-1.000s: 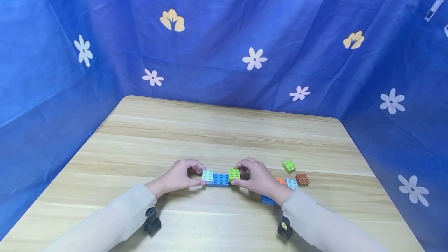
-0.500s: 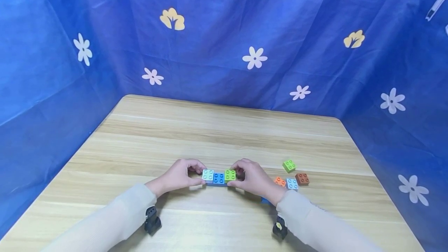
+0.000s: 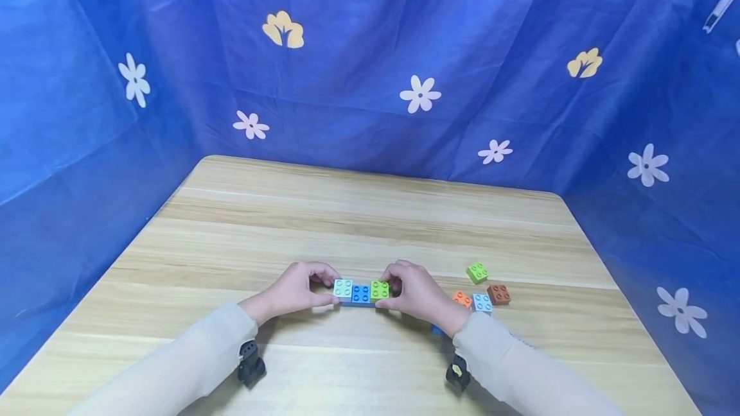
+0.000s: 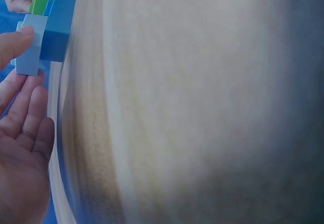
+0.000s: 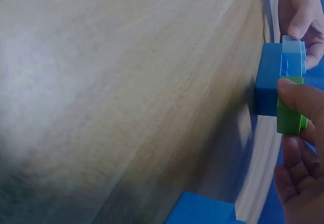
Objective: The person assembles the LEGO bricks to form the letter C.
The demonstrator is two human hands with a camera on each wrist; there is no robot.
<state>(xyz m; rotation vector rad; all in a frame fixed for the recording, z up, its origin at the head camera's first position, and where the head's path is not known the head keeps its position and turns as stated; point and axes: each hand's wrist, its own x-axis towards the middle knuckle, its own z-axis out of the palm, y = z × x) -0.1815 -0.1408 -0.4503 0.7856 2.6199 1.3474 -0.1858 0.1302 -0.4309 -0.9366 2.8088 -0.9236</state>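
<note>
A long blue toy brick (image 3: 361,294) lies on the table, its middle studs bare. On its left end sits a light blue brick (image 3: 343,289), which my left hand (image 3: 295,289) pinches between thumb and fingers. My right hand (image 3: 419,294) pinches a green brick (image 3: 379,289) at the other end. In the left wrist view the light blue brick (image 4: 31,44) overhangs the end of the blue brick (image 4: 61,24). The right wrist view has the green brick (image 5: 290,107) against the blue brick's top, overhanging its end too. Whether it is fully pressed down I cannot tell.
To the right of my right hand lie an orange brick (image 3: 462,298), a pale blue brick (image 3: 482,303), a brown brick (image 3: 499,294) and another green brick (image 3: 477,272). Another blue brick (image 5: 200,209) is partly hidden by my right wrist in the head view. Blue cloth (image 3: 347,82) surrounds the table (image 3: 370,223).
My right hand has moved slightly left with the green brick, which now sits over the right end of the long blue brick. My left hand stays about where it was.
</note>
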